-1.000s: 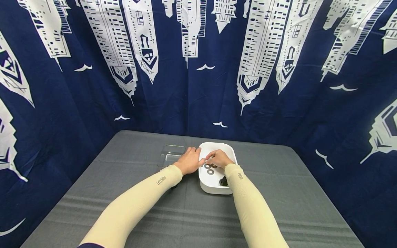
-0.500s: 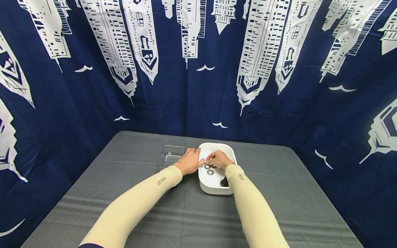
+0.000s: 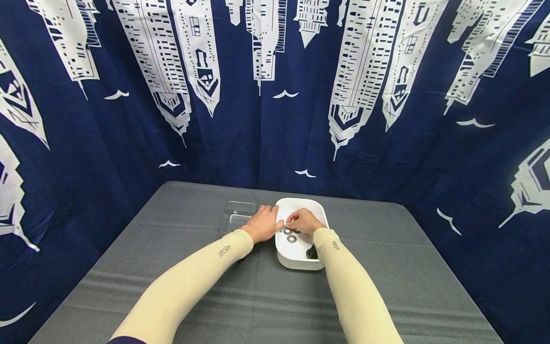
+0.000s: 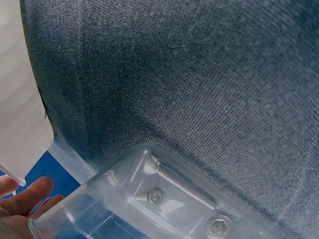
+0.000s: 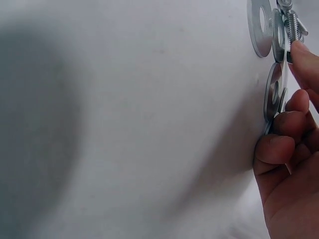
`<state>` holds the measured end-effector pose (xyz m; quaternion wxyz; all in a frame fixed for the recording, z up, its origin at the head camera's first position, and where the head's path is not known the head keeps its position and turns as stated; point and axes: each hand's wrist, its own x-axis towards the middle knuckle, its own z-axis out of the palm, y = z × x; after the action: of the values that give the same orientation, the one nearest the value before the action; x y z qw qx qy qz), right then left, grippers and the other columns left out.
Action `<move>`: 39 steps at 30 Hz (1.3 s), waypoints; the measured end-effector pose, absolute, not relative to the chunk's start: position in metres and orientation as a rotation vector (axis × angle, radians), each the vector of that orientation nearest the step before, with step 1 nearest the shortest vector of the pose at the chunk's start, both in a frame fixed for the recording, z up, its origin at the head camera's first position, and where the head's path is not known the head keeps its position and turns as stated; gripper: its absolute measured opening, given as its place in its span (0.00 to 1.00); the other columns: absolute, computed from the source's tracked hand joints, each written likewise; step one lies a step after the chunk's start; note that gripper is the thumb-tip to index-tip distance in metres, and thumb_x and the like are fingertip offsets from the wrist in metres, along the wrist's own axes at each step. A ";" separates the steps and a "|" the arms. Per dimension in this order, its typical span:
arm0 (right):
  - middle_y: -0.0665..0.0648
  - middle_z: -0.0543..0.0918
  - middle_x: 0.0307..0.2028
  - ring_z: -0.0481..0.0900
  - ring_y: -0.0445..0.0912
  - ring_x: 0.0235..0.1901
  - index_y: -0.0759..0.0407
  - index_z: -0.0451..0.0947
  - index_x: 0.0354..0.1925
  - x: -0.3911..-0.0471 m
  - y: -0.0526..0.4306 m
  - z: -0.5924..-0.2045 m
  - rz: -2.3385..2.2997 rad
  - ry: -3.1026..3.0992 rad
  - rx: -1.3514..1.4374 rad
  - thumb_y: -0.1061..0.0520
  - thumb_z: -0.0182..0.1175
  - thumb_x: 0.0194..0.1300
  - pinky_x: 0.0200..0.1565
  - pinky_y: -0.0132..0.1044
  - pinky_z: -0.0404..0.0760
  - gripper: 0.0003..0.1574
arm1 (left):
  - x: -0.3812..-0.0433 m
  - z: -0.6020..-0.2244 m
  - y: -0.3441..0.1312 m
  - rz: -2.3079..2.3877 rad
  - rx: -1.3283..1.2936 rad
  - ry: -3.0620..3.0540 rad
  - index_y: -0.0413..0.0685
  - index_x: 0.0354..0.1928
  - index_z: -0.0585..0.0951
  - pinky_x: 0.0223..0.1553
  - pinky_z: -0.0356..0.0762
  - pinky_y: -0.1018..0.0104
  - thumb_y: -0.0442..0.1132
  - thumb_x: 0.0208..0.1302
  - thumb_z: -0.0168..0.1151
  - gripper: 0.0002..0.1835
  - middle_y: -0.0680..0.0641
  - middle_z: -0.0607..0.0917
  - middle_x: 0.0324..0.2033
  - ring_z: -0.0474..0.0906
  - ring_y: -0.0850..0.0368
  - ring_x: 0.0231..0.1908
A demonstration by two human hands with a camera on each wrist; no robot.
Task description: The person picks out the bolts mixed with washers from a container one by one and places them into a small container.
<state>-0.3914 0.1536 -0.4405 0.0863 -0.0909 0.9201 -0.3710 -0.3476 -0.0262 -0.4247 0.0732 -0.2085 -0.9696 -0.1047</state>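
My right hand [image 3: 304, 221] is inside the white bin [image 3: 296, 263], its fingers curled down toward the bottom. In the right wrist view, thumb and fingers pinch a small silver bolt [image 5: 293, 27]; their contact with it is partly hidden. Flat metal washers [image 3: 291, 239] lie beneath and beside those fingers, and another washer [image 5: 260, 26] shows up close in the right wrist view. My left hand [image 3: 261, 223] rests at the bin's left rim, thumb reaching over the edge and close to the right fingertips. Its fingers [image 4: 39, 191] look extended beside the bin wall in the left wrist view.
Left of the bin, a clear plastic tray [image 3: 237, 216] stands partly behind the left hand. It holds a long socket-head bolt [image 4: 182, 183] and a few smaller fasteners. Black parts [image 3: 312, 252] lie at the bin's near right corner. Grey cloth [image 3: 275, 306] covers the table.
Both hands stay at nearly the same spots. The right forearm has shifted very slightly to the right, showing a bit more of the black parts.
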 end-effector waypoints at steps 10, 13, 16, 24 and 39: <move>0.49 0.80 0.23 0.74 0.39 0.26 0.63 0.85 0.37 -0.390 0.156 -0.438 -1.093 2.741 -0.303 0.62 0.68 0.64 0.29 0.27 0.72 0.04 | -0.346 -0.422 -0.026 -0.293 -0.624 -2.929 0.33 0.72 0.64 0.66 0.71 0.53 0.52 0.77 0.48 0.33 0.33 0.76 0.60 0.71 0.40 0.63; 0.49 0.80 0.23 0.74 0.39 0.25 0.64 0.85 0.36 -0.389 0.157 -0.437 -1.097 2.740 -0.314 0.63 0.68 0.63 0.28 0.28 0.72 0.04 | -0.346 -0.422 -0.025 -0.287 -0.622 -2.934 0.33 0.72 0.64 0.66 0.70 0.53 0.52 0.77 0.47 0.33 0.33 0.76 0.61 0.71 0.40 0.64; 0.50 0.80 0.23 0.74 0.40 0.25 0.64 0.85 0.35 -0.388 0.158 -0.436 -1.097 2.740 -0.321 0.63 0.68 0.63 0.28 0.28 0.71 0.03 | -0.346 -0.422 -0.025 -0.276 -0.618 -2.944 0.34 0.72 0.64 0.67 0.70 0.53 0.52 0.78 0.47 0.33 0.34 0.76 0.61 0.70 0.40 0.64; 0.53 0.81 0.22 0.72 0.40 0.24 0.64 0.85 0.34 -0.388 0.162 -0.435 -1.068 2.760 -0.342 0.62 0.68 0.63 0.28 0.29 0.68 0.04 | -0.345 -0.421 -0.025 -0.275 -0.618 -2.946 0.33 0.72 0.64 0.66 0.71 0.53 0.52 0.77 0.47 0.33 0.33 0.76 0.61 0.71 0.40 0.64; 0.49 0.78 0.23 0.70 0.42 0.28 0.64 0.86 0.34 -0.388 0.162 -0.424 -1.040 2.841 -0.414 0.61 0.69 0.62 0.31 0.31 0.67 0.05 | -0.345 -0.420 -0.026 -0.300 -0.620 -2.955 0.33 0.73 0.64 0.67 0.70 0.52 0.52 0.77 0.46 0.34 0.32 0.76 0.61 0.71 0.39 0.64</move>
<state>-0.3883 0.1619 -0.4240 0.0440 -0.1354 0.9295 -0.3403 -0.3448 -0.0258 -0.4197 0.0537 -0.2042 -0.9725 -0.0988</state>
